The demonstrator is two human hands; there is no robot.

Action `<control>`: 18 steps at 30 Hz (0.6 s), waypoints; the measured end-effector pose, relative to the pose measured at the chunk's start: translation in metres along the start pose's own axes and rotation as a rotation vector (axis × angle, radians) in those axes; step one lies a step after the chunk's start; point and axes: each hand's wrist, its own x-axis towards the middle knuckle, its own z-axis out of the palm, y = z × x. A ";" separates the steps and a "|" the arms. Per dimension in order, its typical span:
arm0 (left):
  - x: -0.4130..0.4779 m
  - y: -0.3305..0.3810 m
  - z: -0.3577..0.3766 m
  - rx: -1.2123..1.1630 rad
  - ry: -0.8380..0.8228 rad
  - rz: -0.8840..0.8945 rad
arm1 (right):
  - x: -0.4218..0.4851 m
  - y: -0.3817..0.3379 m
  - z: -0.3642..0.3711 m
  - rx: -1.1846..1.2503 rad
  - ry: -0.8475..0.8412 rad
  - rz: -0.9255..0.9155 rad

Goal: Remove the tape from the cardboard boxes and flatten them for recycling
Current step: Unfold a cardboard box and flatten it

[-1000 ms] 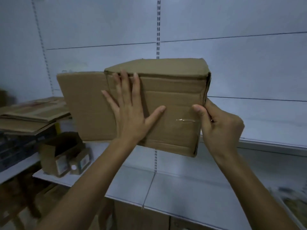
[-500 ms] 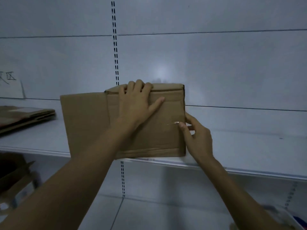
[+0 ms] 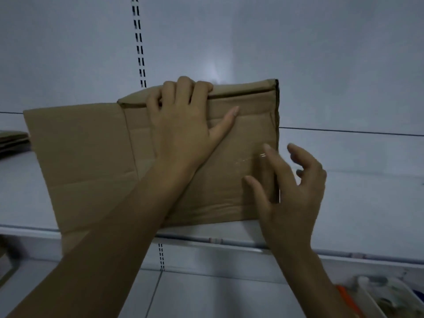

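A brown cardboard box (image 3: 231,180) stands on its side on a white shelf (image 3: 344,203), one flap (image 3: 80,161) spread out to the left. My left hand (image 3: 183,127) lies on the box's front, fingers hooked over its top edge, thumb flat against the face. A strip of clear tape (image 3: 246,159) glints on the front near the right edge. My right hand (image 3: 291,189) hovers at that right edge with fingers spread, index tip close to the tape; I cannot tell whether it touches.
Flattened cardboard (image 3: 12,141) is stacked on the same shelf at the far left. A slotted upright (image 3: 139,42) runs up the white back wall. A clear plastic bin (image 3: 387,297) with small items sits on a lower shelf at bottom right.
The box went from being held in the air to resting on the higher shelf. My left fingers curled over its top edge. My right hand let go of the right edge and spread open.
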 end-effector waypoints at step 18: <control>-0.003 -0.004 0.005 0.017 0.058 0.070 | 0.026 -0.030 0.012 -0.138 -0.143 0.388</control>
